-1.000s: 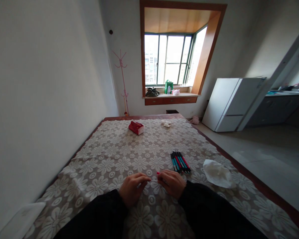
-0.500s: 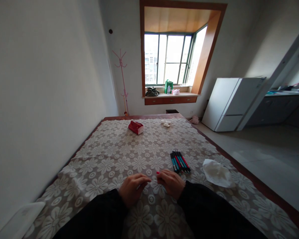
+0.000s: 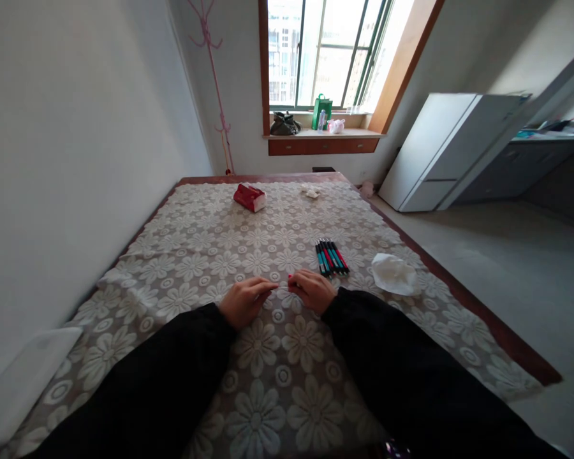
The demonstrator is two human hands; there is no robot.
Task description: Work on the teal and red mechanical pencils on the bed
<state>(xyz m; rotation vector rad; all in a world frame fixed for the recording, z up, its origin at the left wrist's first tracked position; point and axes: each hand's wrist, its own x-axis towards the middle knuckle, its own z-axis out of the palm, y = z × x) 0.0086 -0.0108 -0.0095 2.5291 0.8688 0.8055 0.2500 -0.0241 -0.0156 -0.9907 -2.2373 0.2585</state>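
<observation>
My left hand (image 3: 247,299) is closed in a pinch over the flowered tablecloth (image 3: 256,414); whatever is between its fingertips is too small to make out. Just to its right, my right hand (image 3: 313,291) has its fingers closed around a small red piece (image 3: 291,278), and only the end of it shows. A narrow gap separates the two sets of fingertips. Beyond my right hand lies a row of several pens (image 3: 332,257), blue and red with black ends, side by side. A crumpled white tissue or cloth (image 3: 395,275) rests to the right of the pens.
A red tissue pack (image 3: 249,197) and a small whitish crumpled item (image 3: 310,190) lie toward the table's far end. A white flat object (image 3: 29,382) sits at the left edge by the wall. Past the table stand a pink coat rack (image 3: 213,70) and a white fridge (image 3: 430,153).
My view has tilted downward, so the table and hands appear higher in the picture. Both hands stay close together with fingers closed, the red piece still in the right.
</observation>
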